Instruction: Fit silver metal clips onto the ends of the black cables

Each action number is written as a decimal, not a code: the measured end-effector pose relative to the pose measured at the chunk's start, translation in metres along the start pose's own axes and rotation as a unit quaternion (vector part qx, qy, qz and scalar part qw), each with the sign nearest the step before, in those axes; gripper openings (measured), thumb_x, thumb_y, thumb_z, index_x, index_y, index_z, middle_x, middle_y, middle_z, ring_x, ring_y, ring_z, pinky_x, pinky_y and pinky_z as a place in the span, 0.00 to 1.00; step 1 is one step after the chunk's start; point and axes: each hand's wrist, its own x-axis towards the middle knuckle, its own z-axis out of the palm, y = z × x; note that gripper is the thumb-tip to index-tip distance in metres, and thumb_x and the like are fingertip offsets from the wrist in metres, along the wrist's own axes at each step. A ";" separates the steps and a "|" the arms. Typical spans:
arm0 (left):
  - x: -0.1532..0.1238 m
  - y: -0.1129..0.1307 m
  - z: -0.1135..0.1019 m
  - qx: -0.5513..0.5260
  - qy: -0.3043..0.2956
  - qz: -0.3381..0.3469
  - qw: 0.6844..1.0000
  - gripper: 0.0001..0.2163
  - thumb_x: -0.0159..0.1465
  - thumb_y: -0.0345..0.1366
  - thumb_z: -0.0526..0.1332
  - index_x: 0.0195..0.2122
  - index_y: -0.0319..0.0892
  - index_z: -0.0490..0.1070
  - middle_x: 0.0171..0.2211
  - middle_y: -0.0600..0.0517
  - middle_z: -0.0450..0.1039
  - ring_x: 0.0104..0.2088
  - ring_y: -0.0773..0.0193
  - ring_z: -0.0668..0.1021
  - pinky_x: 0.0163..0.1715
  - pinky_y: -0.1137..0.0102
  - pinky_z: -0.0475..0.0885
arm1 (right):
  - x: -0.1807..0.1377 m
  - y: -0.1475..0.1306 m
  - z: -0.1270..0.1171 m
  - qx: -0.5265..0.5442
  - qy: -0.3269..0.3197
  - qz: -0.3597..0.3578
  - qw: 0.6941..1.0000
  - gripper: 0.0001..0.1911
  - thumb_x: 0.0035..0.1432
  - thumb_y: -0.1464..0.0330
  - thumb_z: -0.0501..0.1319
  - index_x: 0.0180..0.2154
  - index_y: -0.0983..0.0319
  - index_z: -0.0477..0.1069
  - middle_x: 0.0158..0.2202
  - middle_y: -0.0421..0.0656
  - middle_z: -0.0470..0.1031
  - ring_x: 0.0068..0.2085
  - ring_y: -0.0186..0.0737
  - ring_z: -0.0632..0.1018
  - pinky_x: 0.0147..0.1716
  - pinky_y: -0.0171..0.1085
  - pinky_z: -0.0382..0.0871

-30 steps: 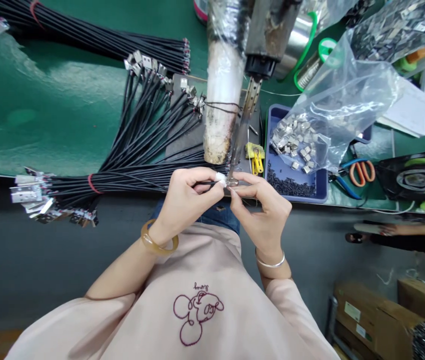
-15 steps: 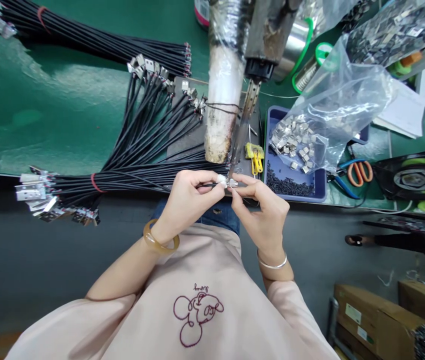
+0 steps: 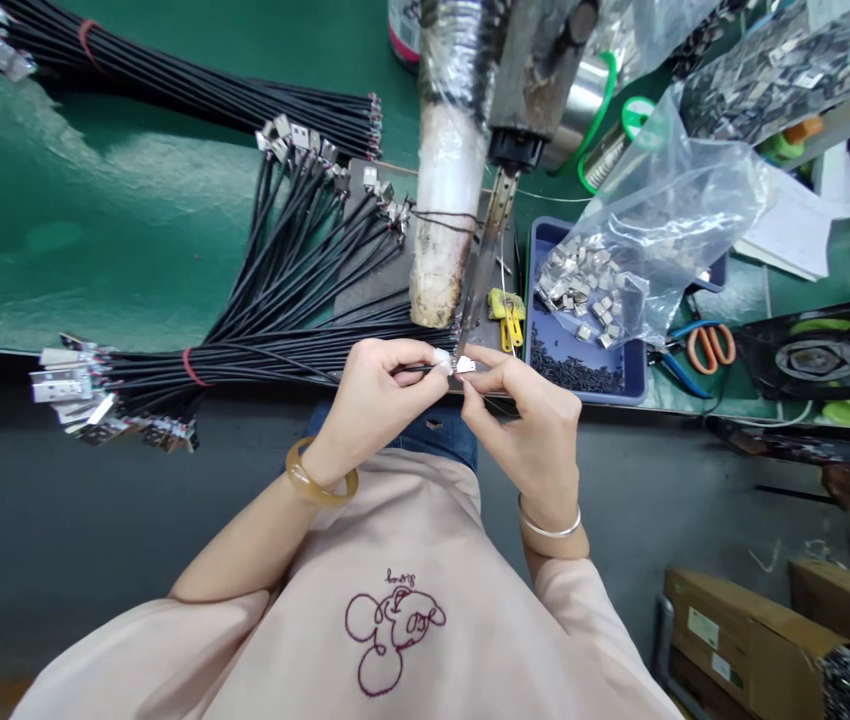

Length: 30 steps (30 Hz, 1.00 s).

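My left hand (image 3: pixel 387 392) is closed in a pinch, with a white cover on a fingertip, around the end of a black cable that its fingers mostly hide. Against that end, my right hand (image 3: pixel 534 420) pinches a small silver USB connector (image 3: pixel 466 366) between thumb and forefinger. Just above the fingertips comes down the long metal tip of a soldering iron (image 3: pixel 479 285). Beside the iron is a white tube (image 3: pixel 440 220), dark at its lower end. A red-banded bundle of black cables (image 3: pixel 282 352) with metal plugs lies left of my hands.
Right of my hands, a blue tray (image 3: pixel 633 385) holds small black pieces and a plastic bag (image 3: pixel 687 220) of metal shells. Orange-handled pliers (image 3: pixel 710 345), a fan (image 3: pixel 822 350) and solder spools (image 3: pixel 612 150) lie farther right. Another cable bundle (image 3: pixel 207 85) rests at the back left.
The connector at my right fingertips now shows a brighter face and seems slightly turned. My right hand has shifted very little. A foot at the right is no longer seen.
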 end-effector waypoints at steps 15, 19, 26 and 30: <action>-0.009 -0.011 -0.002 -0.125 -0.007 -0.002 0.992 0.03 0.58 0.31 0.66 0.32 0.37 0.78 0.27 0.52 0.79 0.25 0.70 0.78 0.29 0.77 0.75 | -0.011 0.001 0.018 -0.012 0.104 -0.027 0.994 0.08 0.62 0.78 0.64 0.36 0.59 0.72 0.39 0.42 0.84 0.39 0.34 0.85 0.38 0.32 0.81; -0.012 -0.011 -0.004 -0.155 -0.029 -0.015 0.987 0.03 0.58 0.31 0.66 0.33 0.37 0.78 0.31 0.50 0.82 0.31 0.68 0.82 0.35 0.77 0.79 | -0.010 0.001 0.020 0.129 0.065 0.089 0.986 0.05 0.63 0.73 0.64 0.34 0.60 0.73 0.38 0.40 0.83 0.35 0.32 0.85 0.32 0.31 0.83; -0.014 -0.009 0.002 -0.118 0.000 -0.012 0.993 0.03 0.59 0.31 0.64 0.33 0.38 0.76 0.28 0.52 0.79 0.27 0.70 0.79 0.25 0.80 0.72 | -0.008 0.000 0.018 0.070 0.087 0.053 0.992 0.06 0.62 0.74 0.65 0.33 0.59 0.74 0.38 0.40 0.82 0.39 0.33 0.83 0.34 0.31 0.82; -0.013 -0.010 0.005 -0.096 0.018 0.004 0.995 0.02 0.60 0.30 0.63 0.33 0.38 0.76 0.27 0.53 0.77 0.26 0.71 0.77 0.25 0.81 0.70 | -0.006 0.001 0.021 0.063 0.085 0.055 0.993 0.05 0.63 0.73 0.65 0.33 0.58 0.74 0.38 0.40 0.82 0.39 0.34 0.83 0.33 0.33 0.81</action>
